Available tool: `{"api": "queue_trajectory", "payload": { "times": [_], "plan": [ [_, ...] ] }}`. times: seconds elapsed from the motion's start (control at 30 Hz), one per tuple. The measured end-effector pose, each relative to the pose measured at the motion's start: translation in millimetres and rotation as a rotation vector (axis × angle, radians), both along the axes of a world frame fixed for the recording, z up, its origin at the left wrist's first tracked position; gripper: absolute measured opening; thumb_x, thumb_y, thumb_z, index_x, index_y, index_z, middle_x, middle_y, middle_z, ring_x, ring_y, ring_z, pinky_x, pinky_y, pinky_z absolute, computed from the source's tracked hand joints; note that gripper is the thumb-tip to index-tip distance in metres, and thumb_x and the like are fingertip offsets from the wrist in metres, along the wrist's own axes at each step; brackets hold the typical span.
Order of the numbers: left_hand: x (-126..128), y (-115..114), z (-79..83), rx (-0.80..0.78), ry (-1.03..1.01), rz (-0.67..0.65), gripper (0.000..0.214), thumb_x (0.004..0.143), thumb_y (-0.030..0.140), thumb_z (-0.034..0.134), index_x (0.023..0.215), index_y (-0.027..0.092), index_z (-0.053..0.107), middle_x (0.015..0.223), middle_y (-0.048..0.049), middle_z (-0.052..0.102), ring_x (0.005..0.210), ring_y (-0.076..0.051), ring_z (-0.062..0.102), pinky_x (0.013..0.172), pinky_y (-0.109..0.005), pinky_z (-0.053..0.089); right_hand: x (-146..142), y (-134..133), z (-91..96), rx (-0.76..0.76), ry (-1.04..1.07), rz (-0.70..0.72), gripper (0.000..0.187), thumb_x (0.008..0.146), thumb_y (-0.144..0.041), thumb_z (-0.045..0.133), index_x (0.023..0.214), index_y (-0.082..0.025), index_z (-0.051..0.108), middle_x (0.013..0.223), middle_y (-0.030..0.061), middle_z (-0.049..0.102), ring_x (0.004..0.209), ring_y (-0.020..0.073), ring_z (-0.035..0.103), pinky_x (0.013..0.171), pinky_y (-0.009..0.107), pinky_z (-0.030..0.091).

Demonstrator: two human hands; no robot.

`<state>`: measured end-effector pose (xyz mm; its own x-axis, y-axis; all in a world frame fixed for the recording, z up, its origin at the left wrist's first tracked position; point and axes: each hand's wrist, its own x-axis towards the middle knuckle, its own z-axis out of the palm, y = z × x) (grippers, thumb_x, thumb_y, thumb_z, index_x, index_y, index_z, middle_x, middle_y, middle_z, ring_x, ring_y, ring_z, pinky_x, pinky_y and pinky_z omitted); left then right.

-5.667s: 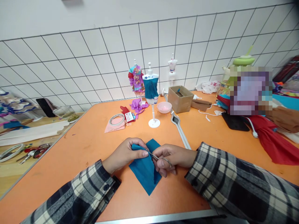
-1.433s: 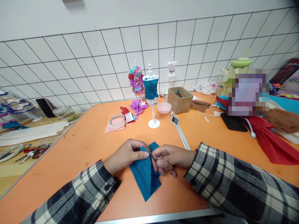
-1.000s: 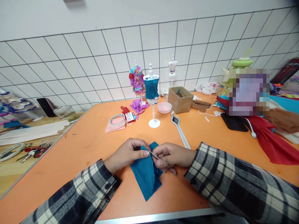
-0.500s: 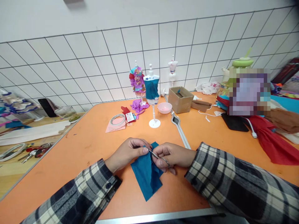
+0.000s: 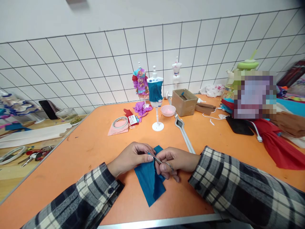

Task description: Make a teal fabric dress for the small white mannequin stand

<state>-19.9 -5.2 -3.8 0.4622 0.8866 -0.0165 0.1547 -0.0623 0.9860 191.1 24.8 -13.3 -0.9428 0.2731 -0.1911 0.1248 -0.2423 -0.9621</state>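
Pinching a teal sheet [image 5: 148, 179] at lower centre, the left hand [image 5: 136, 156] sits beside the right hand [image 5: 174, 159], which holds, probably, scissors [image 5: 157, 159].

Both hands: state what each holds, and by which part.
Left hand: thin teal fabric-like sheet, pinched by its upper part. Right hand: small silver metal scissors, by the looped handles.

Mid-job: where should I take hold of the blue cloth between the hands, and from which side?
Likely the lower corner, coming from the near side: the blue cloth tapers there, below the left hand and right hand, away from the scissors.
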Motion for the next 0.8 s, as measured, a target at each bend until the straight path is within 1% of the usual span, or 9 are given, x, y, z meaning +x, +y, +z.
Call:
{"api": "queue_trajectory", "payload": {
  "times": [0.17,0.3,0.47,0.6,0.7,0.8],
  "plan": [
    [0.0,0.1,1.0,0.008,0.024,0.006,0.03,0.069,0.045,0.076,0.069,0.015,0.075,0.078,-0.0073,0.071,0.087,-0.022,0.062,0.085,-0.034,0.046,-0.8,-0.1,-1.1,0.025,-0.012,-0.03,0.041,0.066,-0.048,0.076,0.079,-0.014,0.056,0.056,-0.0051,0.057,0.039,0.0044,0.049,0.033,0.014,0.045],
    [-1.3,0.9,-0.4,0.011,0.014,-0.011,0.028,0.068,0.043,0.077,0.069,0.015,0.074,0.077,-0.0065,0.071,0.086,-0.022,0.063,0.086,-0.036,0.046,-0.7,0.2,-0.8,0.021,0.004,0.007,0.041,0.07,-0.049,0.072,0.082,-0.013,0.058,0.06,-0.0039,0.06,0.036,0.0035,0.047,0.033,0.014,0.045],
    [-2.1,1.0,-0.6,0.021,0.044,-0.009,0.029,0.069,0.043,0.076,0.07,0.015,0.074,0.079,-0.0076,0.072,0.088,-0.022,0.063,0.087,-0.036,0.046,-0.6,0.0,-1.5,0.038,-0.005,-0.026,0.041,0.068,-0.049,0.075,0.082,-0.013,0.06,0.056,-0.0045,0.058,0.038,0.0046,0.049,0.034,0.013,0.044],
    [-1.5,0.4,-0.3,0.041,0.058,-0.035,0.028,0.07,0.043,0.076,0.07,0.015,0.073,0.077,-0.0065,0.071,0.087,-0.022,0.063,0.086,-0.035,0.047,0.6,0.2,-1.9,0.008,0.031,0.015,0.046,0.071,-0.053,0.07,0.089,-0.011,0.063,0.061,-0.0021,0.061,0.037,0.0031,0.045,0.035,0.014,0.045],
    [-1.7,0.5,-1.2,0.044,0.053,-0.051,0.026,0.07,0.041,0.076,0.068,0.015,0.072,0.08,-0.0063,0.071,0.085,-0.021,0.063,0.084,-0.035,0.047,1.2,0.9,-1.8,-0.011,0.064,0.029,0.05,0.072,-0.057,0.068,0.088,-0.01,0.065,0.065,0.0,0.063,0.04,0.0028,0.044,0.037,0.015,0.047],
    [-2.9,0.6,-1.5,0.063,0.06,-0.059,0.021,0.073,0.036,0.075,0.071,0.015,0.073,0.079,-0.006,0.071,0.085,-0.02,0.063,0.084,-0.035,0.048,1.4,1.4,-2.3,0.024,0.053,0.015,0.047,0.072,-0.055,0.069,0.087,-0.011,0.065,0.063,-0.0009,0.063,0.039,0.003,0.046,0.036,0.014,0.045]
  ]
}}
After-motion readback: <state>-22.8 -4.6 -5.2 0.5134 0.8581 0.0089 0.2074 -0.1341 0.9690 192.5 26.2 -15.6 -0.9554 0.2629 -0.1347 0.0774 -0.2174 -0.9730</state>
